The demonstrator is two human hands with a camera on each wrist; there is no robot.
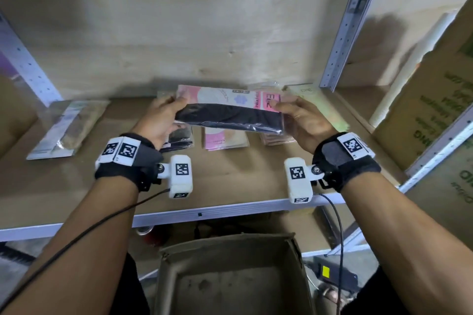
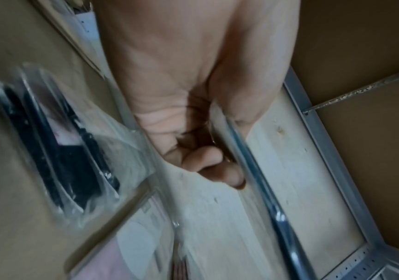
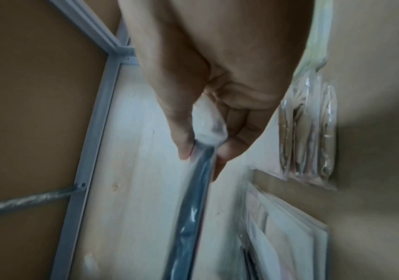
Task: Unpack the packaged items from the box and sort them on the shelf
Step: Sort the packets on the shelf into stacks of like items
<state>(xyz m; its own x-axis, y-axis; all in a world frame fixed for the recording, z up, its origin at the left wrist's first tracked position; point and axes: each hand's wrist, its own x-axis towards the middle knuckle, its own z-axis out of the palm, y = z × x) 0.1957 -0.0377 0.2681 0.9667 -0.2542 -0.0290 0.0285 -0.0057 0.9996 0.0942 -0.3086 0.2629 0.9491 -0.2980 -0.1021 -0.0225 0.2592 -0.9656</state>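
Observation:
A flat clear-wrapped packet [image 1: 230, 110] with a pink card and black fabric is held level above the shelf [image 1: 225, 174]. My left hand [image 1: 163, 115] grips its left end and my right hand [image 1: 299, 115] pinches its right end. Edge-on, the packet [image 2: 260, 181] runs from my left hand [image 2: 205, 157]. The right wrist view shows the packet [image 3: 193, 199] pinched between thumb and fingers of my right hand [image 3: 208, 144]. The open cardboard box [image 1: 230, 276] stands below the shelf, its visible inside bare.
On the shelf lie a black packet [image 1: 179, 138], a pink packet [image 1: 225, 139], a clear stack [image 1: 276, 138], a green packet [image 1: 317, 102] and a long packet [image 1: 69, 125] at left. A metal upright [image 1: 343, 25] and big cartons [image 1: 430, 110] stand right.

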